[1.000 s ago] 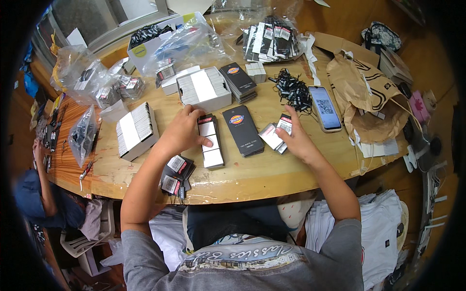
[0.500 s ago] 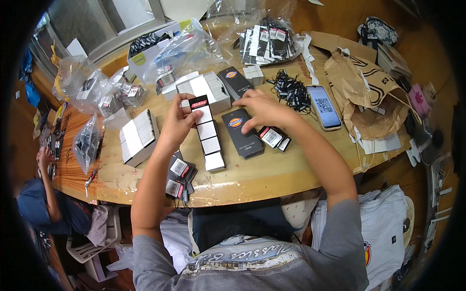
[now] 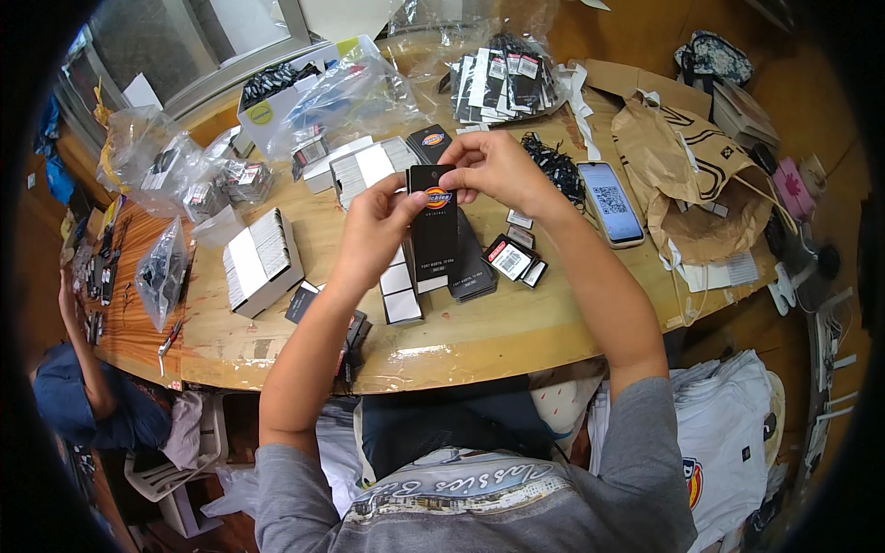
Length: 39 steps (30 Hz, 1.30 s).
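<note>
Upright between my two hands is a long black hang tag (image 3: 435,241) with a coloured oval emblem. My left hand (image 3: 373,230) pinches its upper left edge. At its upper right corner, my right hand (image 3: 502,175) closes thumb and fingers on it. Whether another card lies behind the tag is hidden. Just below it lie a stack of black hang tags (image 3: 475,269) and a strip of white labels (image 3: 402,307), both partly covered. Small barcode tags (image 3: 510,259) sit right of the stack. More black tags (image 3: 358,332) are partly under my left forearm.
White boxes of cards (image 3: 265,267) stand at left and behind my hands. Black strings (image 3: 550,166), a phone (image 3: 610,205) and a brown paper bag (image 3: 687,166) are at right. Plastic bags (image 3: 350,101) lie at the back. Another person's arm (image 3: 78,323) shows far left.
My right hand has moved up and left, off the black stack. A black hang tag now stands between both hands, in front of the white label strip.
</note>
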Tool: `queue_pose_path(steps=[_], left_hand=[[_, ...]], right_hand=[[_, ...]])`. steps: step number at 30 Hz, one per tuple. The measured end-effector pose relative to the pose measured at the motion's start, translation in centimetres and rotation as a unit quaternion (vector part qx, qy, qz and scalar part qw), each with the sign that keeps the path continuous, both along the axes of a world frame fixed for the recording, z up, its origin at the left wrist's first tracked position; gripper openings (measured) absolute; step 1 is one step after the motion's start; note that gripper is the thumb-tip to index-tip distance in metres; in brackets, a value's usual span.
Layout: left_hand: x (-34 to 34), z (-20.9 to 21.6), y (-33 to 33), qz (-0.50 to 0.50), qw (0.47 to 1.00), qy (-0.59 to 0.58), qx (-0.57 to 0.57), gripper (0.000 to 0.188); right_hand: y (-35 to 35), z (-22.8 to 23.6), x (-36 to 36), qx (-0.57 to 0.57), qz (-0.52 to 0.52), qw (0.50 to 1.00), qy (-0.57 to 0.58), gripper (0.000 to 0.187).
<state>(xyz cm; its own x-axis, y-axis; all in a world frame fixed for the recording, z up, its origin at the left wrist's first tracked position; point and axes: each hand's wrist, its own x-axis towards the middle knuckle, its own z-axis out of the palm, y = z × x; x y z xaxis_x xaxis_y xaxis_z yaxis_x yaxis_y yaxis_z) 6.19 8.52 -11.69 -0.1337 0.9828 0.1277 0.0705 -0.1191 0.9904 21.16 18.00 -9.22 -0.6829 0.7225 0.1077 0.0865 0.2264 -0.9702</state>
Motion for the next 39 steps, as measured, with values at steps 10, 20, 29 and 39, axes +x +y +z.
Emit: queue_pose_path(steps=[10, 20, 29, 39], left_hand=[[0.1, 0.7, 0.3, 0.003, 1.0, -0.016, -0.011, 0.019], [1.4, 0.8, 2.4, 0.038, 0.997, 0.029, 0.062, 0.021], [5.3, 1.7, 2.3, -0.007, 0.991, 0.119, 0.054, 0.017], [2.1, 2.5, 0.5, -0.013, 0.998, -0.059, 0.024, 0.018]], right_hand=[[1.9, -5.3, 6.5, 0.295, -0.13, 0.826, -0.463, 0.044], [6.5, -5.3, 7.9, 0.089, -0.081, 0.981, -0.151, 0.027], [-1.1, 2.7, 5.5, 0.221, -0.109, 0.969, -0.027, 0.013], [4.2, -5.3, 14.2, 0.36, -0.219, 0.857, -0.296, 0.016]])
